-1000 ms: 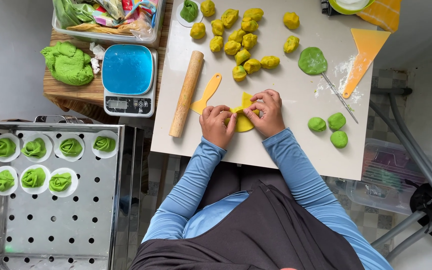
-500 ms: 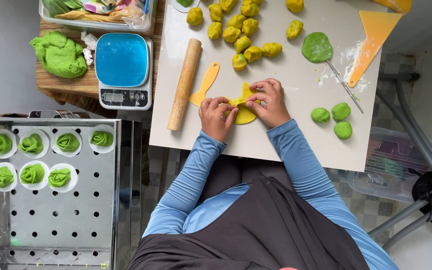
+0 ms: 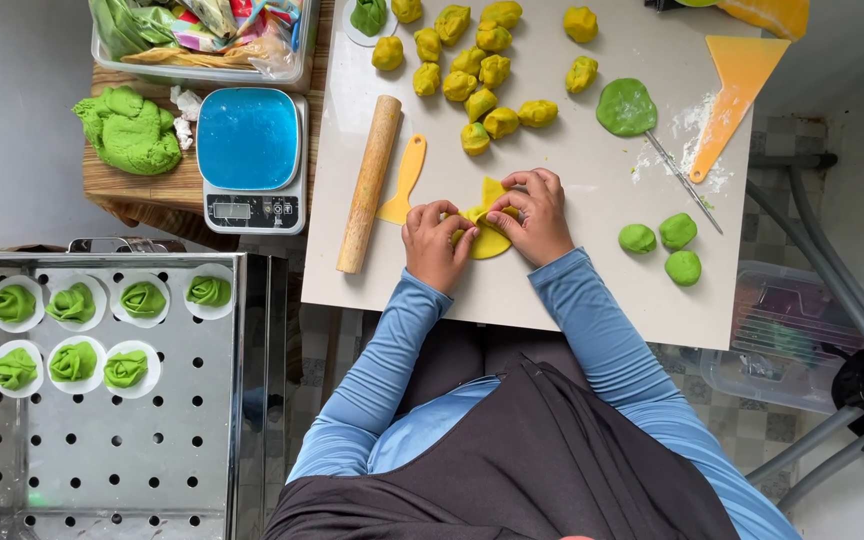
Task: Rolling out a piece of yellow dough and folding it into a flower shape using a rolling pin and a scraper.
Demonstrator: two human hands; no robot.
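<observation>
A flattened yellow dough piece [image 3: 490, 240] lies on the pale work board [image 3: 552, 300]. My left hand [image 3: 435, 243] and my right hand [image 3: 534, 213] both pinch and fold its edges, fingertips meeting over its middle. Just left of my left hand lie a yellow plastic scraper [image 3: 404, 182] and a wooden rolling pin [image 3: 370, 184]. Several yellow dough balls [image 3: 480, 70] sit at the far side of the board. A flat green dough disc [image 3: 627, 107] and three green dough balls [image 3: 664, 243] rest to the right.
A blue-topped kitchen scale [image 3: 248, 155] and a lump of green dough [image 3: 132, 132] sit on a wooden stand at left. A perforated steel tray [image 3: 152, 430] holds several shaped green pieces in white cups. An orange scraper [image 3: 738, 90] and a thin metal stick [image 3: 682, 182] lie at right.
Both hands have kept folding the yellow dough in the same spot; the view has shifted slightly, so everything sits a little lower and to the left.
</observation>
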